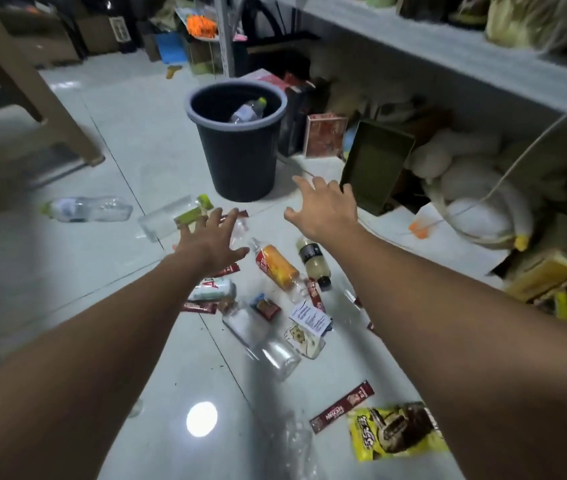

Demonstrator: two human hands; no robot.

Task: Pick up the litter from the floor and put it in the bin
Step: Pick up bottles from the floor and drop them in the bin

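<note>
Grey bin (240, 157) far centre on floor (129, 140), one clear bottle (248, 110) inside. Left hand (211, 242) spread, empty, over wrappers; right hand (327, 209) spread, empty, nearer bin. Orange-label bottle (277, 266) and pale-drink bottle (314, 263) lie between hands, slightly nearer. One can (211, 289) partly hidden under left wrist. Yellow packet (396, 432) near right.

Head-worn wide-angle view, looking forward and down at a tiled floor.

There is one camera, on the person's head, tilted down over both outstretched arms, which enter from the near edge. The left hand (211, 239) and right hand (323, 207) sit mid-frame, close to the lens. The dark bin (240, 157) stands farther off, just above centre. A shelf (448, 53) runs along the far right, a chair leg (50, 109) at far left. Straight lines bow towards the edges.
</note>
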